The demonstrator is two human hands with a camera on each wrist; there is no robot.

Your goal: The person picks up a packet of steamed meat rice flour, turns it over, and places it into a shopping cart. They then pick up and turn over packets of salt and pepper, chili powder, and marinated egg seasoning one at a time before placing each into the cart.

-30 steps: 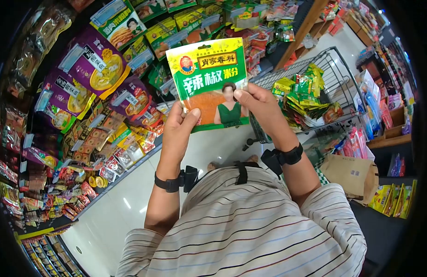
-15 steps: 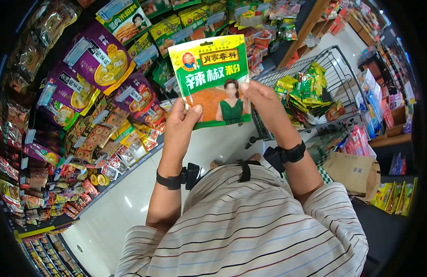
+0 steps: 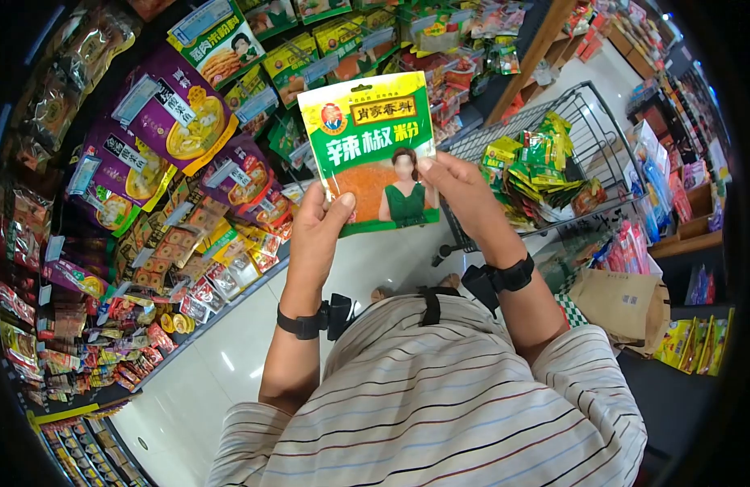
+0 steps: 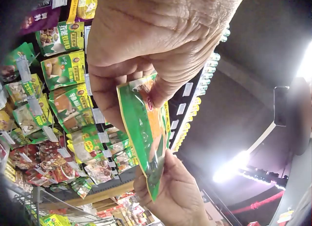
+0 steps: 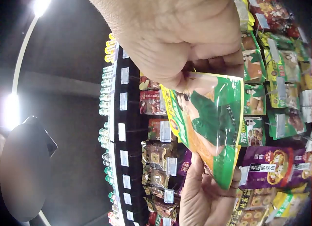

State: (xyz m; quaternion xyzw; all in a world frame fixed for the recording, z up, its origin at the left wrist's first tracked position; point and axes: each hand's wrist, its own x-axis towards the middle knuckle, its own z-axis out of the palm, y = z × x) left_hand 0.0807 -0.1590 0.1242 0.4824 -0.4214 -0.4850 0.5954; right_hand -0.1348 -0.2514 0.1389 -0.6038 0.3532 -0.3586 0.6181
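Observation:
A green and yellow packet of chili powder, with a clear window showing orange-red powder, is held up in front of the body, its printed front facing the head camera. My left hand pinches its lower left edge, thumb on the front and fingers behind. On the other side my right hand pinches the right edge in the same way, thumb near the printed portrait. Both wrist views show the packet edge-on or slanted between the two hands.
Racks of hanging seasoning packets and purple pouches line the left and far side. A wire shopping cart at the right holds a pile of green and yellow packets. A brown paper bag stands beside a dark shelf.
Both hands keep their pinch on the packet. It rose slightly, then came down a little and tilted back, with the hands moving along.

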